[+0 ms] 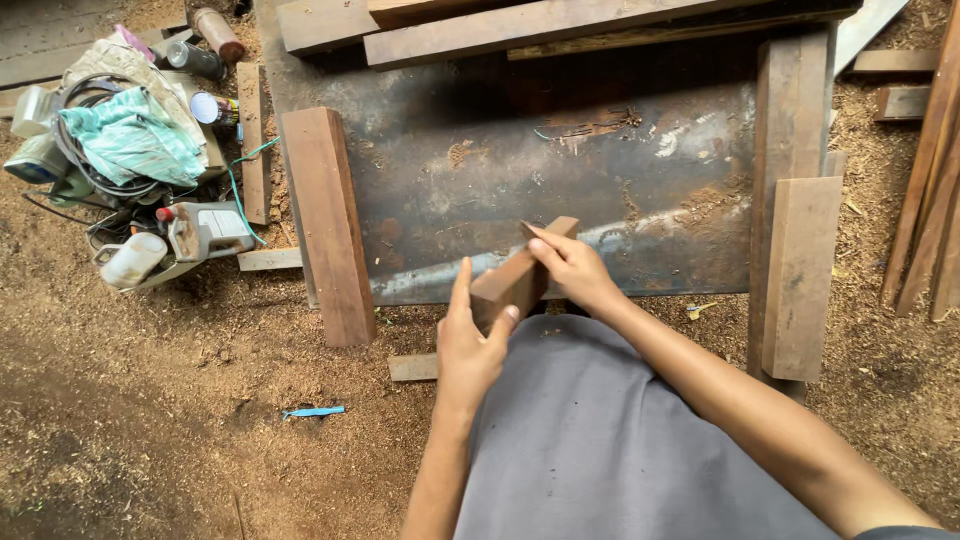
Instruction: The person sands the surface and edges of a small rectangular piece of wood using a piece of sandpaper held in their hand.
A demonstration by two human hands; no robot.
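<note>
A short reddish-brown wooden block [520, 275] is held tilted above the near edge of a dark metal sheet [560, 170]. My left hand [468, 345] grips the block's near end, thumb up along its left side. My right hand [572, 265] rests on the far end, pinching a small thin dark piece against the block's top corner; what that piece is I cannot tell. My grey-clothed lap [590, 440] lies under both forearms.
Wooden planks frame the sheet: one at left [325, 225], one at right [800, 275], several across the top [520, 25]. A heap of cloth, cable, cans and a power tool [200, 230] lies at upper left. Sawdust covers the ground; a blue scrap [313, 411] lies near.
</note>
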